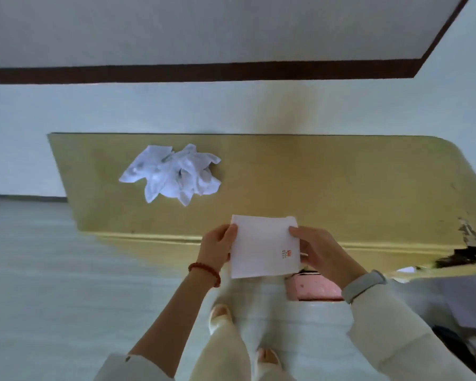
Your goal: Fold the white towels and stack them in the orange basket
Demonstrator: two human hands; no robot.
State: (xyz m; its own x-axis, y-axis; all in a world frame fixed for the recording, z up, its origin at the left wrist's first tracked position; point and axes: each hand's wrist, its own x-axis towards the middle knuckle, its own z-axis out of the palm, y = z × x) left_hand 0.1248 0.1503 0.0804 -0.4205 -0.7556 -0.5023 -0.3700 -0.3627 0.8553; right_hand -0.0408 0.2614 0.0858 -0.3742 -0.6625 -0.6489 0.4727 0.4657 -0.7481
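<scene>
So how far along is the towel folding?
One flat, folded white towel with a small red logo is held by its side edges between the left hand and right hand. A crumpled heap of white towels lies unfolded on the yellow-green table. No orange basket is clearly in view.

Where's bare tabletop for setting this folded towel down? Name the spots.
The table is bare from the crumpled towels rightward to its rounded far corner. Left of the pile there is only a narrow strip. The chipped near-right edge is rough, so avoid it.
</scene>
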